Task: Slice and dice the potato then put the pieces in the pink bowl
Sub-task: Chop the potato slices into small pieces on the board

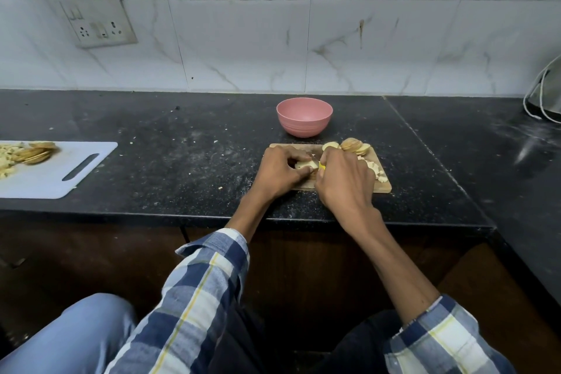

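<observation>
A small wooden cutting board (384, 187) lies on the black counter. My left hand (280, 171) pinches a stack of pale potato slices (305, 164) on the board. My right hand (344, 179) grips a knife by its yellow handle (321, 166), with the blade hidden behind my hands. Round potato slices (353, 145) lean in a pile at the board's far right corner. Diced pieces (378, 171) lie along the right edge. The pink bowl (304, 117) stands just behind the board and looks empty.
A white plastic cutting board (76, 170) with more potato slices (38, 152) and diced bits sits at the left. A white cable and an appliance (543, 97) are at the far right. Potato crumbs speckle the black counter (182, 143). A switch panel (97, 20) is on the tiled wall.
</observation>
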